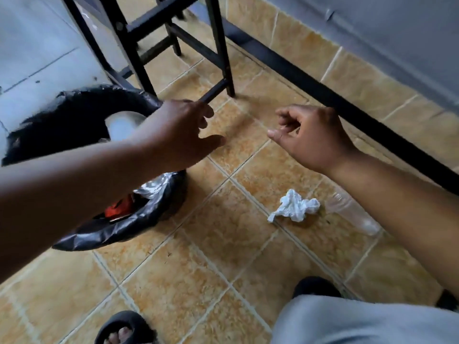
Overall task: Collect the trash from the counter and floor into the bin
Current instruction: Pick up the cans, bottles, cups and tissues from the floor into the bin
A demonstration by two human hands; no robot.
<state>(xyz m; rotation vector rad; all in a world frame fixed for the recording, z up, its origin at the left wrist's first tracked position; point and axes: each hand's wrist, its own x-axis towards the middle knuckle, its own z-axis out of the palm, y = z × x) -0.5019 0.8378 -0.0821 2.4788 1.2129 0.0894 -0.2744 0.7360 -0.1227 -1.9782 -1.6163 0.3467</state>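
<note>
While both hands [178,130] [313,137] hover empty, crumpled white tissue [294,206] lies on glossy tiles [223,256].

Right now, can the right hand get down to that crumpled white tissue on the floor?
Probably yes. The right hand is empty and open, held above the tiles, and the crumpled tissue lies on bare floor just below the forearm with nothing covering it. The clear plastic cup beside it shouldn't block.

Both bare arms are stretched forward and down. The left hand [178,131] is spread, empty; the right hand [310,137] is loosely curled (holding nothing).
</note>
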